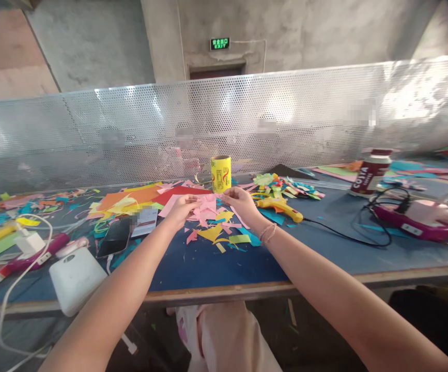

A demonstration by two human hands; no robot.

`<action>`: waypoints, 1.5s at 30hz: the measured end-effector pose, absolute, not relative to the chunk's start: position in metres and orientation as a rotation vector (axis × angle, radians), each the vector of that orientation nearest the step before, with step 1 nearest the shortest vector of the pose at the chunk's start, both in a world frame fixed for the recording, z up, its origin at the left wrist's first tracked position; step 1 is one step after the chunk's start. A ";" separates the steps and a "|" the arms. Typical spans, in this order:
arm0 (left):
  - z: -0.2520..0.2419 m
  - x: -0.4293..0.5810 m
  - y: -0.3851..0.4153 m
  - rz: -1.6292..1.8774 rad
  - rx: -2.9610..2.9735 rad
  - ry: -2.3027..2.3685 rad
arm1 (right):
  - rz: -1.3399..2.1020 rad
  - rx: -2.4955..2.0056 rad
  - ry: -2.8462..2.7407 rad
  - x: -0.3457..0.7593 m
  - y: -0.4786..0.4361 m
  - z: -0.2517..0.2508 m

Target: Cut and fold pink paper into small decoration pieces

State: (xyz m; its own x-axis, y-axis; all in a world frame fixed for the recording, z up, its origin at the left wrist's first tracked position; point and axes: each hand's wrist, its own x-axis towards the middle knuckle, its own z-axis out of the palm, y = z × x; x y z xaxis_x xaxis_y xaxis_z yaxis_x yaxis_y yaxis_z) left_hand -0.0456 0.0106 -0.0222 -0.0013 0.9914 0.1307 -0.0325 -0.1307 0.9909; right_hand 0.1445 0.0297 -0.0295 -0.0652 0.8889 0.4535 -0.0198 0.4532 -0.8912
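Note:
My left hand [183, 211] is closed in a pinch on the left side of a piece of pink paper [207, 205]. At the paper's right edge, the fingers of my right hand [241, 203] are also pinched together. The paper is held just above the blue tabletop [192, 268], over scattered colored scraps. Right behind it stands a yellow cardboard tube [221, 174] with red and black print. A yellow glue gun [280, 206] lies beside my right hand, its black cord running right. Orange paper [125, 200] and red paper [177, 194] lie beyond my left hand.
A phone [114, 236], a white power bank [77, 279] and a purple power strip [40, 253] with cables are on the left. On the right are a Costa bottle [371, 173] and another purple strip [417, 225]. A perforated metal screen [130, 139] borders the table's back.

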 end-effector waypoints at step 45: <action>-0.014 -0.043 0.003 1.289 1.247 1.042 | 1.197 -0.795 -1.310 0.143 0.023 -0.024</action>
